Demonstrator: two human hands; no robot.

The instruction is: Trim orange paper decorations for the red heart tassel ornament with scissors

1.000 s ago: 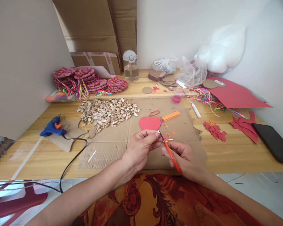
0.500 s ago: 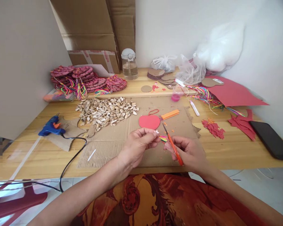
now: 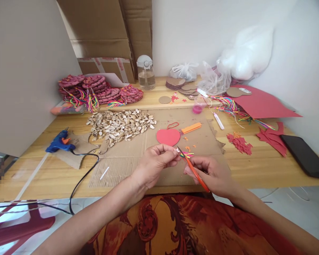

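Observation:
My left hand pinches a small white star-like piece between thumb and fingertips. Orange-handled scissors are in my right hand, their blades beside that piece. Just behind my hands, a red heart-shaped card with a red loop lies on the cardboard sheet. Colourful strings show behind the scissor blades. An orange folded strip rests right of the card, with tiny orange scraps near it.
Peanut shells are heaped at the left, beyond a blue glue gun with a black cord. Red scraps and a phone lie right. Along the back stand pink shell-covered stacks, a bottle and a pink cup.
The scissors have swung left and down, bringing their blades up to the white piece. My left hand keeps its pinch in nearly the same place. The view has shifted slightly.

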